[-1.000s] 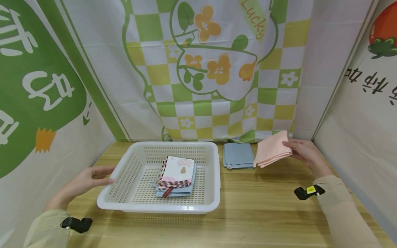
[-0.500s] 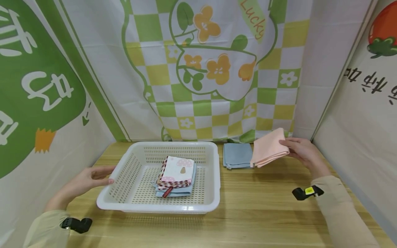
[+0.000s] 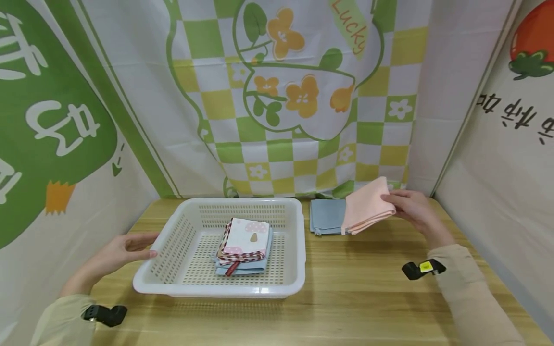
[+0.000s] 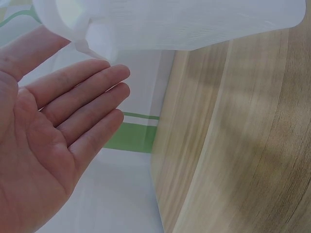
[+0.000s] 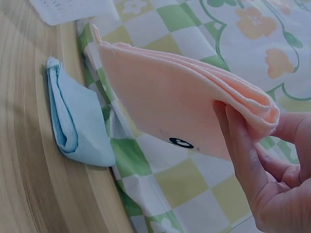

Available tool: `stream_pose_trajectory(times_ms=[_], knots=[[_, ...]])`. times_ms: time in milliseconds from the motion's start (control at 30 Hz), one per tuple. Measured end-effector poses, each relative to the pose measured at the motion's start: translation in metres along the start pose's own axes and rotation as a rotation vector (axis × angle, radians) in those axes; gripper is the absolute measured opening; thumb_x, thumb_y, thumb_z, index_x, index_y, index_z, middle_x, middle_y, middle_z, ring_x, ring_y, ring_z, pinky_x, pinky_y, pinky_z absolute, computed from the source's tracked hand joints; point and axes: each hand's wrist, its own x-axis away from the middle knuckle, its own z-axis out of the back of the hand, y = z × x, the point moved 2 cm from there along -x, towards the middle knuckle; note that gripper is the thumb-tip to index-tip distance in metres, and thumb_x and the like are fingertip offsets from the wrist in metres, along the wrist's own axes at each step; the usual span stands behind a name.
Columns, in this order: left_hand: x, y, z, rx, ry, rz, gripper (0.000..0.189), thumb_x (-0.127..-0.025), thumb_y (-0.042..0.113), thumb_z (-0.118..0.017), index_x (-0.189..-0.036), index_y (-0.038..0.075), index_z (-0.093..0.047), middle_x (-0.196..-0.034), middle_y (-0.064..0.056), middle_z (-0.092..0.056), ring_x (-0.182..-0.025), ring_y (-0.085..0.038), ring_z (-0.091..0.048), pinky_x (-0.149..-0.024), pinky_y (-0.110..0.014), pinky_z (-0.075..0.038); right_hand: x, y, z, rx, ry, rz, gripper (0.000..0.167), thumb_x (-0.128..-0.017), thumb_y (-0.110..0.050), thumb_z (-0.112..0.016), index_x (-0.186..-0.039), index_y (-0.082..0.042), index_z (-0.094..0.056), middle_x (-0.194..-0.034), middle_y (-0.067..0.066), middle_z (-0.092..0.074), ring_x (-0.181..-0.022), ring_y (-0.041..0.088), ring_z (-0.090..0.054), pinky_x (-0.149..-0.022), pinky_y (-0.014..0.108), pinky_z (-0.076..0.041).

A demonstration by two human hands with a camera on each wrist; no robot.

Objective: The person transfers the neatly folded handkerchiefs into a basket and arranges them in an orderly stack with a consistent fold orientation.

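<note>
A folded pink towel (image 3: 368, 206) is pinched at its right edge by my right hand (image 3: 411, 209). In the right wrist view the pink towel (image 5: 165, 102) is held up off the table, thumb on one side and fingers on the other, with a small dark print low on its face. A folded blue towel (image 3: 327, 216) lies on the table, partly covered by the pink one in the head view. My left hand (image 3: 117, 254) touches the left rim of a white plastic basket (image 3: 216, 290); in the left wrist view its fingers (image 4: 82, 94) are straight.
Inside the basket lies a stack of folded cloths: a white one with pink mushroom print (image 3: 247, 236) over a light blue one (image 3: 259, 265) with a red tag. A green-and-yellow checked curtain (image 3: 298, 158) hangs behind the wooden table (image 3: 368, 298).
My right hand has carried the pink towel leftward, so it overlaps more of the blue towel in the head view. The left hand stays at the basket's rim.
</note>
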Motion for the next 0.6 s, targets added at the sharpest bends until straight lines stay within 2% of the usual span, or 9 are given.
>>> stream_pose_trajectory(times_ms=[333, 467, 600], knots=[[0.000, 0.000, 0.000, -0.002, -0.004, 0.002, 0.059, -0.091, 0.030, -0.063, -0.140, 0.001, -0.044, -0.139, -0.024, -0.048, -0.124, -0.049, -0.046, -0.091, -0.057, -0.048, 0.001, -0.009, -0.011, 0.010, -0.022, 0.028, 0.067, -0.095, -0.028, -0.057, -0.138, 0.018, -0.032, -0.078, -0.017, -0.063, -0.074, -0.004, -0.062, -0.069, 0.015, -0.054], [0.000, 0.001, 0.000, -0.019, 0.003, -0.001, 0.058, -0.092, 0.030, -0.063, -0.139, 0.001, -0.045, -0.138, -0.023, -0.049, -0.124, -0.047, -0.047, -0.090, -0.052, -0.050, 0.000, -0.012, -0.015, 0.006, -0.030, 0.033, 0.066, -0.095, -0.027, -0.057, -0.137, 0.018, -0.033, -0.078, -0.017, -0.063, -0.074, -0.004, -0.062, -0.069, 0.015, -0.054], [0.001, 0.001, 0.000, -0.013, 0.003, -0.001, 0.058, -0.092, 0.029, -0.063, -0.139, 0.000, -0.045, -0.138, -0.024, -0.049, -0.124, -0.048, -0.046, -0.091, -0.055, -0.049, 0.001, -0.015, -0.019, -0.006, -0.040, 0.031, 0.066, -0.095, -0.027, -0.057, -0.137, 0.018, -0.034, -0.078, -0.015, -0.064, -0.074, -0.003, -0.063, -0.069, 0.015, -0.054]])
